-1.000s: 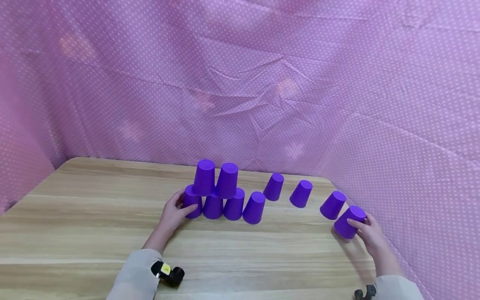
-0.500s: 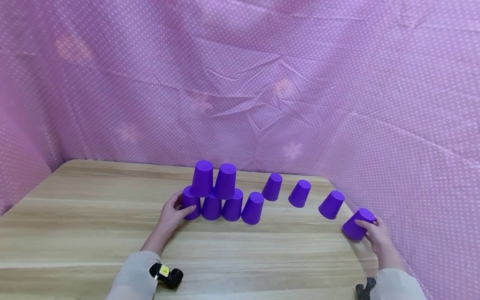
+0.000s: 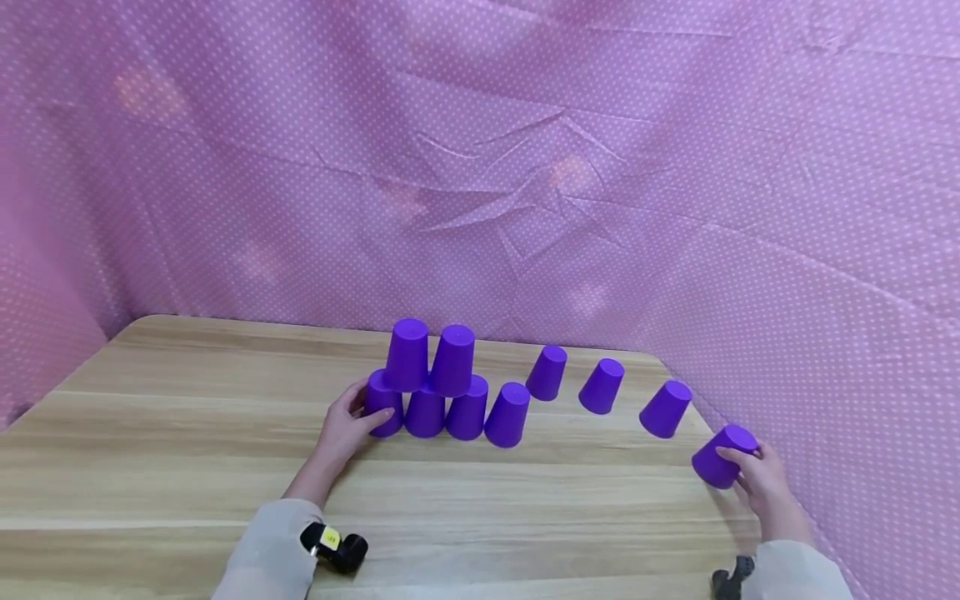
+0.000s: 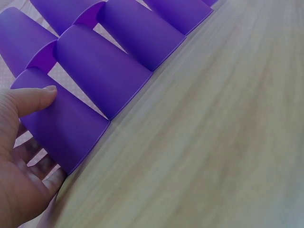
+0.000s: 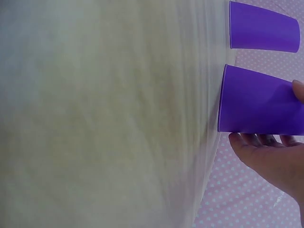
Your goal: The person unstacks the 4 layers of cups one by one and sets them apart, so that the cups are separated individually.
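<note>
Four purple cups (image 3: 425, 416): upside-down row | upper two cups (image 3: 407, 365): inverted, bridging row's left three | three cups (image 3: 601, 388): inverted, spaced apart, right | end cup (image 3: 717, 463): inverted, rightmost

Purple cups (image 3: 506, 419) look smooth matt plastic, tabletop (image 3: 525, 521) smooth wood-grain with a faint sheen, backdrop (image 3: 465, 158) creased cloth, sleeves (image 3: 268, 546) matt cloth.

We see a pink cloth (image 3: 480, 167) with small pale dots — creased near its middle, marked by a few blurred orange patches — hanging behind and on both sides of a wood-grain table (image 3: 525, 517), whose pale top has rounded far corners.
</note>
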A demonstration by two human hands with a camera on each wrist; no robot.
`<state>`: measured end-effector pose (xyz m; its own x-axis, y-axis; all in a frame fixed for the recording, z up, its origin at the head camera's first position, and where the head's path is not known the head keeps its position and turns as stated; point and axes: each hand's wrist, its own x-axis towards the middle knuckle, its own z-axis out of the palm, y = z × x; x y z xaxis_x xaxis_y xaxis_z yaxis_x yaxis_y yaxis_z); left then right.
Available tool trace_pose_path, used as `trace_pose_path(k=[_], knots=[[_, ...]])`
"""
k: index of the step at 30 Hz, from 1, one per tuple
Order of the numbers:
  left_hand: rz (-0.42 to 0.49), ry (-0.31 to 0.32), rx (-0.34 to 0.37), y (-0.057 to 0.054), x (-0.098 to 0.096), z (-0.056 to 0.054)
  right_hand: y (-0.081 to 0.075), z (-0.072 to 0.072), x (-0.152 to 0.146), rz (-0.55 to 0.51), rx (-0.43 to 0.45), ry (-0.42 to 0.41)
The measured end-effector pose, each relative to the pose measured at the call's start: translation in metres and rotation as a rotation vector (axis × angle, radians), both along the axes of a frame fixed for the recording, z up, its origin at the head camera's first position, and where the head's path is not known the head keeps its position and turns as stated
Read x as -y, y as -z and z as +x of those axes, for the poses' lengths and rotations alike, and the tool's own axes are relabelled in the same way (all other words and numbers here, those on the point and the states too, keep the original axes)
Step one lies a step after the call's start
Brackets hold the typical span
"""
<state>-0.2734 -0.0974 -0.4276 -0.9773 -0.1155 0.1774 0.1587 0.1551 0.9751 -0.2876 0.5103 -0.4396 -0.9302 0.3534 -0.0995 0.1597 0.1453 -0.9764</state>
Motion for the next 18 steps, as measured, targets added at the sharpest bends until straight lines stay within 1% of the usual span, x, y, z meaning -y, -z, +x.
trace_pose_path(k=[7, 10, 12, 13, 16, 18], knots=[[-0.008, 0.005, 0.005, 0.000, 0.000, 0.001, -0.005, 0.001, -0.007, 0.058, 0.008, -0.061], [-0.014, 0.006, 0.008, 0.000, 0.000, 0.002, -0.010, -0.001, -0.012, 0.068, 0.009, -0.064], [-0.011, 0.005, 0.003, 0.000, 0.000, 0.002, -0.018, 0.000, -0.011, 0.068, 0.020, -0.063], [-0.009, 0.004, 0.001, -0.001, 0.000, 0.002, -0.023, 0.001, -0.008, 0.083, 0.016, -0.048], [0.004, 0.000, -0.007, 0.000, 0.000, 0.001, -0.046, 0.012, 0.009, 0.135, 0.005, -0.024], [0.007, -0.001, -0.008, 0.000, 0.001, 0.001, -0.063, 0.021, 0.023, 0.169, -0.019, -0.028]])
